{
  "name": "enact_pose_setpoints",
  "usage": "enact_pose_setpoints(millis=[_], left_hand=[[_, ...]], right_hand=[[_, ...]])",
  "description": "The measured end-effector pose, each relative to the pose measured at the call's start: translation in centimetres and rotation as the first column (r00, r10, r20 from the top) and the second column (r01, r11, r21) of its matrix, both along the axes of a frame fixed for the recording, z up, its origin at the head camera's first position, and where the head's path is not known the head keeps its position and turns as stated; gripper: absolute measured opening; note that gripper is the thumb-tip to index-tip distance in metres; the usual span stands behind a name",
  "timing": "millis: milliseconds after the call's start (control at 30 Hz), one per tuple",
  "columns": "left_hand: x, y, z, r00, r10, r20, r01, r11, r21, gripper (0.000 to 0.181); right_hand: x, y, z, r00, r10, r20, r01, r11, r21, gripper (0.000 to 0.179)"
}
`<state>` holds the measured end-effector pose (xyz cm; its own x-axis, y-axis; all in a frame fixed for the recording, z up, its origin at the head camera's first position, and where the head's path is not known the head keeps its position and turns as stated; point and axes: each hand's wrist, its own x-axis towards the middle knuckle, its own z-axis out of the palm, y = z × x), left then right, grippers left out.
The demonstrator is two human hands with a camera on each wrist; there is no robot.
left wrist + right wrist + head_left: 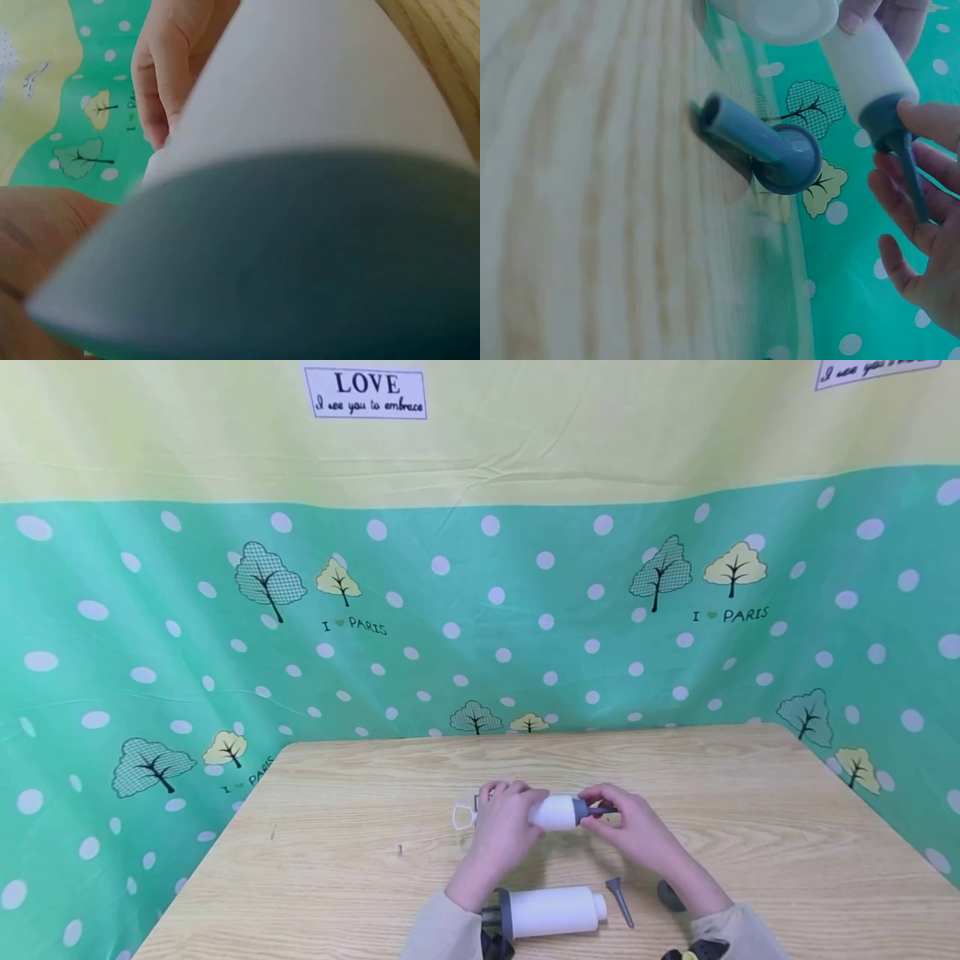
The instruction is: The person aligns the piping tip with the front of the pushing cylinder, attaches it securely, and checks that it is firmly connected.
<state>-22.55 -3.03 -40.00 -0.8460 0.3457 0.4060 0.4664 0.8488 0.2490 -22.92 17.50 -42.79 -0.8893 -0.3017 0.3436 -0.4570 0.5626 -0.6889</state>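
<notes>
My left hand (pixel 502 822) grips a white plastic tube (pixel 553 812) lengthwise above the table, its fingers over the back part. A white loop handle (pixel 454 816) sticks out at the tube's left end. On the right end sits a grey cap with a long thin nozzle (pixel 906 169). My right hand (pixel 633 828) pinches this cap between thumb and fingers, with the nozzle pointing towards its palm. Below the hands lies a larger white tube (pixel 551 912) with a grey collar (pixel 300 247), which fills much of the left wrist view.
A loose grey nozzle (pixel 761 146) with a flared end lies on the wooden table (pixel 337 827), right of the larger tube. Partly under my right forearm is a round grey piece (pixel 670 896). A patterned green and yellow cloth (pixel 420 610) hangs behind the table.
</notes>
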Motion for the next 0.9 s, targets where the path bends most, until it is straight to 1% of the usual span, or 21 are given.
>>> enact_pose_setpoints(millis=[133,367,533,733,900], left_hand=[[-0.1,0.0,-0.4,1.000,0.010,0.022,-0.010,1.000,-0.012,0.045],[-0.1,0.2,-1.0,0.998,0.017,0.059,-0.014,0.998,-0.057,0.044],[-0.2,0.2,-1.3,0.996,0.010,0.085,-0.003,0.997,-0.079,0.043],[-0.2,0.2,-1.7,0.995,0.000,0.101,0.008,0.997,-0.081,0.044],[-0.2,0.3,-2.0,0.994,0.000,0.112,0.012,0.994,-0.109,0.044]], right_hand=[[-0.2,0.0,-0.3,1.000,0.002,0.010,-0.002,1.000,0.028,0.032],[-0.1,0.1,-0.5,0.996,0.028,0.084,-0.035,0.996,0.078,0.027],[-0.1,0.1,-0.5,0.992,0.050,0.115,-0.064,0.990,0.122,0.026],[-0.1,0.1,-0.5,0.990,0.042,0.138,-0.062,0.988,0.143,0.024],[0.0,0.0,-0.6,0.984,0.050,0.169,-0.077,0.984,0.159,0.024]])
